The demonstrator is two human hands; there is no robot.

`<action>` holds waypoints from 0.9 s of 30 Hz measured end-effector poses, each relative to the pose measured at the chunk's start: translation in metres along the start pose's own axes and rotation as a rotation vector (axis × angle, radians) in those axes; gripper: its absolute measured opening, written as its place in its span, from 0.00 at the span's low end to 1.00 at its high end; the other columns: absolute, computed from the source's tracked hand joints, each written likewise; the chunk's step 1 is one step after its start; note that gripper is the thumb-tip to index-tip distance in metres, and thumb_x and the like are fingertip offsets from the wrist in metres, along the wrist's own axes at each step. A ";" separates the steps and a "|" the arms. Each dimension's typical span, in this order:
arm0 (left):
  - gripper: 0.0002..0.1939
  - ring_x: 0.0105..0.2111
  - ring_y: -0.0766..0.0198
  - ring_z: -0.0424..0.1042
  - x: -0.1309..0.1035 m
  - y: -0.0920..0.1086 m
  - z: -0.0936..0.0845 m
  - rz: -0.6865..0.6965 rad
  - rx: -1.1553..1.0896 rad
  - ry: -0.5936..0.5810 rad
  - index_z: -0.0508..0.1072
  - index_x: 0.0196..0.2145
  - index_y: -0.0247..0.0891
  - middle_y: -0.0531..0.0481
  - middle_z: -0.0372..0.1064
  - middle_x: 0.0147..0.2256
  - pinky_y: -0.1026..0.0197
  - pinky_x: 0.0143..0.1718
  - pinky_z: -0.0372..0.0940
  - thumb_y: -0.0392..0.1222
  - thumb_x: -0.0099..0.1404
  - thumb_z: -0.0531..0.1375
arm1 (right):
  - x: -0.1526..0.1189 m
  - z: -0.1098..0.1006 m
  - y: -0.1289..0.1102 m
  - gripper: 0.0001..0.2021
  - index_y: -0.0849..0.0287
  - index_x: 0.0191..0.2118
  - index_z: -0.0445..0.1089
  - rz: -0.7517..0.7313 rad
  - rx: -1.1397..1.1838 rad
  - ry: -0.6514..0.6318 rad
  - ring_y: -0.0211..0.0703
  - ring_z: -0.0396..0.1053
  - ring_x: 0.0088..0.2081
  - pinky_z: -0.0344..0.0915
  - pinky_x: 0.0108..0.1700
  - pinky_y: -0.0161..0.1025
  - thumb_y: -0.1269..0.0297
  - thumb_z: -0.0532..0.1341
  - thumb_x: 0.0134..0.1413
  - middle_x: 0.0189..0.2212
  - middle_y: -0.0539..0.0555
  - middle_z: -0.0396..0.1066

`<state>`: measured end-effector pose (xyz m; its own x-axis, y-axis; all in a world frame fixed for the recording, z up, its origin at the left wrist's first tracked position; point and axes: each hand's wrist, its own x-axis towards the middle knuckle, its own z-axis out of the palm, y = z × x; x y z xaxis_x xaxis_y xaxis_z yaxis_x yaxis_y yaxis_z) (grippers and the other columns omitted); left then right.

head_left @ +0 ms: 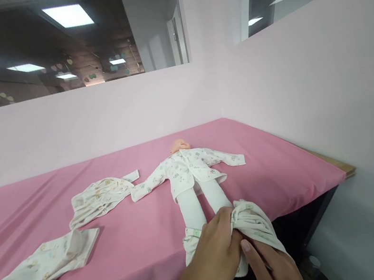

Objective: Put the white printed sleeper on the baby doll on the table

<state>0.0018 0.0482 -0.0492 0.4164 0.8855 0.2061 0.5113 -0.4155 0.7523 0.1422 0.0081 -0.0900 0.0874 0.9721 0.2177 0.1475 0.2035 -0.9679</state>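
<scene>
The trousers sit bunched around the doll's feet, at the near edge of the pink table. The left hand grips their waistband, fingers curled into the cloth. The right hand pinches the cloth from below, thumb on top. Left of the doll lie a folded top and, nearer, another garment.

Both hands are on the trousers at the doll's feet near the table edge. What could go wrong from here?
The doll lies with its feet at the table's near edge, so a hard pull by the left hand and right hand on the bunched trousers could drag it off. The loose pink cloth may also slide or wrinkle.
</scene>
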 end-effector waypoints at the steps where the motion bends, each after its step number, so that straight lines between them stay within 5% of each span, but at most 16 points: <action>1: 0.13 0.44 0.59 0.69 -0.001 0.000 0.000 -0.001 0.014 -0.009 0.64 0.49 0.45 0.51 0.69 0.47 0.58 0.44 0.64 0.36 0.70 0.47 | -0.001 -0.003 -0.002 0.17 0.54 0.42 0.79 0.057 0.045 -0.010 0.59 0.66 0.54 0.58 0.63 0.50 0.49 0.65 0.53 0.45 0.56 0.74; 6: 0.16 0.47 0.58 0.69 -0.003 0.000 -0.002 -0.012 0.059 -0.016 0.63 0.51 0.45 0.51 0.69 0.48 0.55 0.48 0.63 0.33 0.68 0.47 | 0.001 -0.016 -0.006 0.20 0.58 0.39 0.78 0.287 0.434 0.054 0.58 0.71 0.47 0.70 0.51 0.46 0.47 0.67 0.49 0.41 0.57 0.76; 14: 0.14 0.45 0.61 0.68 -0.005 -0.001 0.002 -0.015 -0.042 0.051 0.63 0.49 0.45 0.51 0.68 0.47 0.58 0.46 0.64 0.34 0.68 0.48 | 0.010 -0.008 -0.007 0.18 0.58 0.40 0.74 0.201 0.237 0.080 0.47 0.73 0.40 0.69 0.48 0.36 0.47 0.66 0.52 0.38 0.54 0.75; 23: 0.24 0.57 0.62 0.60 -0.005 -0.002 -0.001 0.071 -0.032 0.111 0.59 0.57 0.47 0.50 0.58 0.58 0.59 0.58 0.59 0.30 0.66 0.50 | 0.025 -0.009 0.030 0.19 0.56 0.42 0.74 0.141 0.446 0.186 0.50 0.73 0.43 0.71 0.45 0.41 0.48 0.68 0.50 0.39 0.54 0.75; 27: 0.22 0.55 0.58 0.63 -0.005 -0.007 -0.011 0.043 0.047 0.070 0.58 0.58 0.50 0.50 0.56 0.59 0.56 0.56 0.61 0.35 0.68 0.52 | 0.040 -0.013 0.044 0.17 0.56 0.36 0.76 0.103 0.573 0.112 0.50 0.74 0.38 0.72 0.41 0.43 0.47 0.68 0.49 0.35 0.55 0.76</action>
<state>-0.0119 0.0490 -0.0488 0.3865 0.8781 0.2820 0.5295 -0.4616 0.7117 0.1646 0.0540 -0.1228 0.1814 0.9783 0.1005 -0.4202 0.1695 -0.8914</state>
